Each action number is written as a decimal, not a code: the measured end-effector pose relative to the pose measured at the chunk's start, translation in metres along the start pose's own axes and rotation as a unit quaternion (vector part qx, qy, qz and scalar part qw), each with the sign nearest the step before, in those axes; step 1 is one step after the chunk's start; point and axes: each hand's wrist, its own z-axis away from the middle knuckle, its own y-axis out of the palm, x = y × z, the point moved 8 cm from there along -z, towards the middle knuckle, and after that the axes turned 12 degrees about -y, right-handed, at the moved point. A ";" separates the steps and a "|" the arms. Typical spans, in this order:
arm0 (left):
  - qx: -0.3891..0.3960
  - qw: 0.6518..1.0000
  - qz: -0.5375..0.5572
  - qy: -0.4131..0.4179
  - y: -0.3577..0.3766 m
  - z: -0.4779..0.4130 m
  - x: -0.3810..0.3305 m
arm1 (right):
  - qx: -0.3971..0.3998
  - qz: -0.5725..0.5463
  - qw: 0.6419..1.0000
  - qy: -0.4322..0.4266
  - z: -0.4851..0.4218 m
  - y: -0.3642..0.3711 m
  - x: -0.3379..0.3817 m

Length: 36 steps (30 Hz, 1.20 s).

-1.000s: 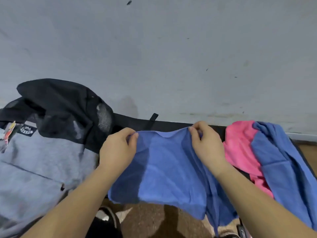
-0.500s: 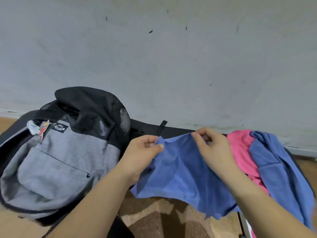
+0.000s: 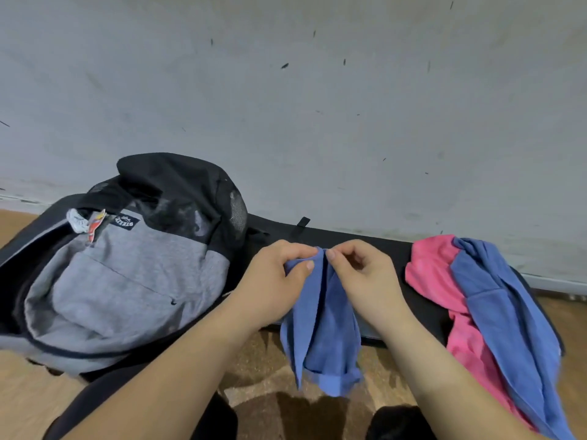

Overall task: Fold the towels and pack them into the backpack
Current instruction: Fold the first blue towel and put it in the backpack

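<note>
Half a second ago the two hands are apart, with the top edge of the blue towel (image 3: 320, 338) stretched between them. Now they have come together, so the two top corners meet and the cloth hangs doubled in a narrow fold. The view has also swung, and more of the backpack (image 3: 127, 281) shows than before.

The left hand (image 3: 276, 281) grips its corner with the thumb laid over the cloth and the fingers curled behind it. The right hand (image 3: 365, 277) pinches the other corner between thumb and fingertip, and the knuckles of the two hands almost touch. The towel's top sits right at the fingertips, and the rest drops below and between the wrists, past the front edge of the black surface (image 3: 349, 242) and over the brown floor (image 3: 270, 360). Its lower end is slightly rolled.

The grey-and-black backpack lies to the left of the left hand on the same black surface, its top flap raised. To the right of the right hand — near but apart from it — lie a pink towel (image 3: 428, 281) and a second blue towel (image 3: 502, 312). The blue one is draped over the pink one, and both are unfolded. A pale wall (image 3: 317, 122) rises behind everything.
</note>
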 end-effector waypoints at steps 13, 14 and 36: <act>-0.010 0.987 -0.106 0.120 0.023 -0.051 -0.022 | 0.032 -0.122 0.992 0.013 -0.031 -0.008 -0.025; -0.019 0.984 -0.126 0.125 0.025 -0.052 -0.023 | 0.030 -0.116 0.993 0.019 -0.031 -0.010 -0.029; -0.147 0.989 0.007 0.027 -0.030 -0.022 -0.005 | 0.089 0.045 0.993 0.065 0.026 0.026 -0.050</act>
